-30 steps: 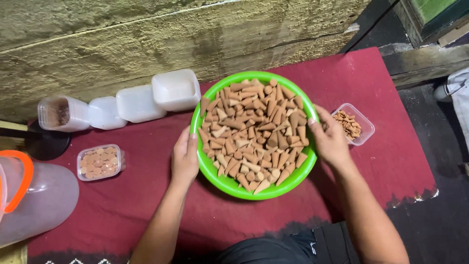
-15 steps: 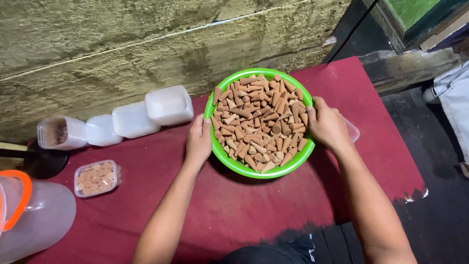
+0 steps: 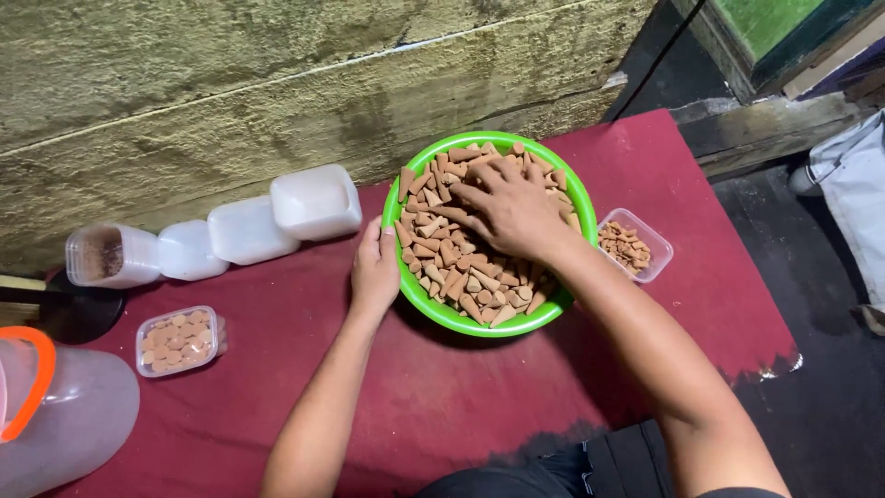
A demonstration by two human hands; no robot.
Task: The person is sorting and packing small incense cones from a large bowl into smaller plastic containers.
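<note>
On top of the red cloth [image 3: 442,397] I'm sitting w/ a big green bowl [image 3: 433,309] right in front of me. It's piled full of little brown cones [image 3: 461,267].

My right hand [image 3: 507,212] is lying flat on the pile, fingers [image 3: 466,194] spread wide & open. It's touching lots of cones but I can't tell if any are picked up underneath. Nothing is pinched that I can see.

My left hand [image 3: 373,272] is pressing on the bowl's left rim, outside edge. It's open too, just resting there, not wrapped round anything.

Just beside the bowl on the right, a small clear tub [image 3: 656,263] is sitting. It's got some cones in it, maybe half full, w/ room left.

Over on the left, well apart, another small tub [image 3: 177,339] is looking packed full & closed.

By the wall [image 3: 230,101] a row of white tubs [image 3: 249,226] is waiting; they're looking empty, tho one at the far left end [image 3: 111,255] is showing smth brown inside. A big clear jug w/ an orange handle [image 3: 41,415] is poking in at the bottom left.

So I'm guessing it's early: one tub looking done, one partly filled, most tubs waiting, & the bowl is v. full.
</note>
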